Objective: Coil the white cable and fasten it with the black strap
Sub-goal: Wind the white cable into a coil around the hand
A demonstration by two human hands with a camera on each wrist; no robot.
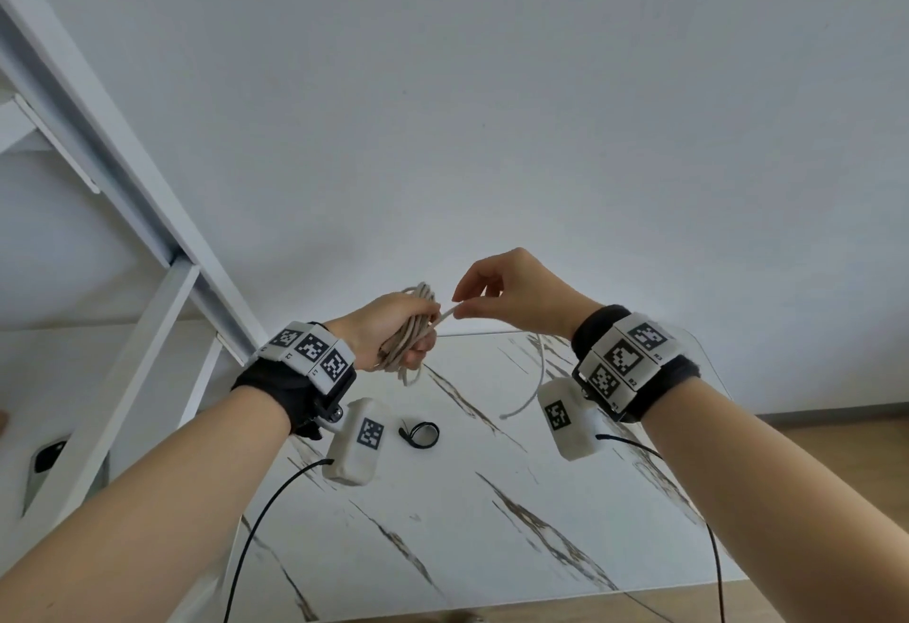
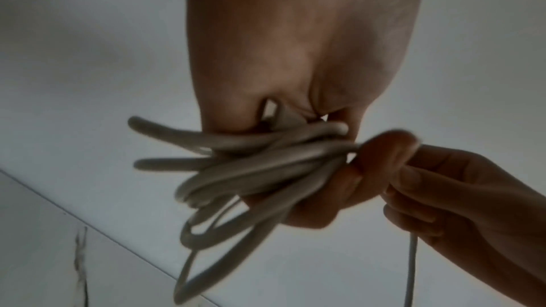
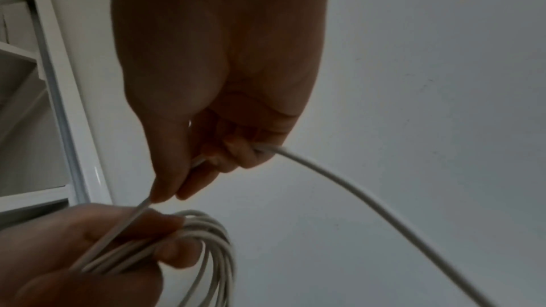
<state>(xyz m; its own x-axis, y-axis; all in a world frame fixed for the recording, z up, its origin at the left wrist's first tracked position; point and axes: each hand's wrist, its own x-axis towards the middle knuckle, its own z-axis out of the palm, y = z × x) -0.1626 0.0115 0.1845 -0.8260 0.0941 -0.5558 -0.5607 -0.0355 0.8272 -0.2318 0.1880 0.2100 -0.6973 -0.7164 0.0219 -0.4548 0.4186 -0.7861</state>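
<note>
The left hand [image 1: 393,332] holds the coiled part of the white cable [image 1: 410,334] above the bench [image 1: 492,499], its fingers [image 2: 313,195] curled round the loops, while the right hand [image 1: 511,298] pinches the free strand just beside the bundle. The black strap [image 1: 419,434] lies on the bench below, untouched. I think the loops may slip apart if the left grip relaxes when the loose tail [image 1: 529,391] is wound in

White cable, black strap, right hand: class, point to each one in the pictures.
white cable [image 1: 410,332], head view, on the coiled loops in the left hand's grip.
black strap [image 1: 419,434], head view, on its ring lying on the table.
right hand [image 1: 511,293], head view, on the back of the hand.
</note>
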